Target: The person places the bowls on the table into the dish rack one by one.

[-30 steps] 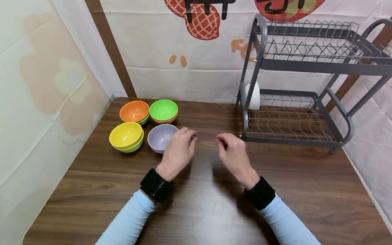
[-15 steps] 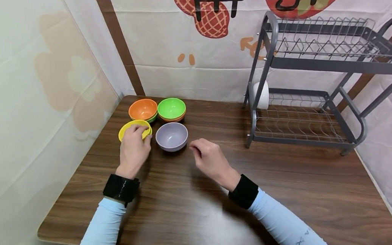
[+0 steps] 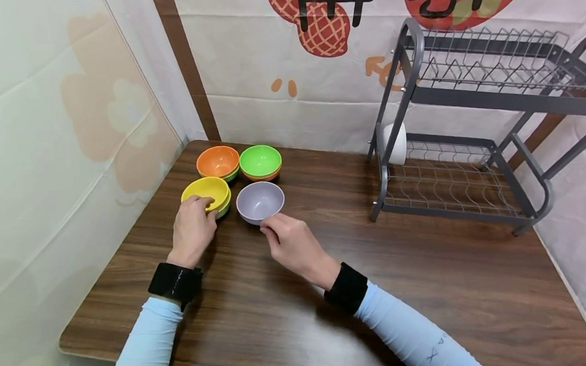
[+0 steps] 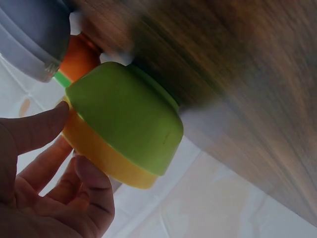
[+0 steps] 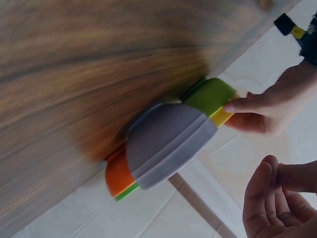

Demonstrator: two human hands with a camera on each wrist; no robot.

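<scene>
My left hand (image 3: 192, 227) pinches the near rim of the yellow bowl (image 3: 203, 187), which sits nested in a green bowl (image 4: 126, 114). In the left wrist view the thumb is at the yellow rim and the other fingers curl over it. The purple-grey bowl (image 3: 261, 201) stands to the right of that stack. Close to its near edge is my right hand (image 3: 297, 248), thumb and fingertips drawn together with nothing between them. The right wrist view shows a gap between these fingertips (image 5: 270, 166) and the purple-grey bowl.
Behind are two more stacks, an orange bowl (image 3: 218, 161) on a green one and a green bowl (image 3: 261, 160) on an orange one. A two-tier dish rack (image 3: 458, 208) stands at the right, a white dish (image 3: 397, 144) on its lower tier. Fabric walls border the wooden table (image 3: 262, 321).
My left hand has moved left from beside the purple-grey bowl to the yellow bowl and taken its rim. My right hand has come left, close to the purple-grey bowl. The head view has shifted slightly.
</scene>
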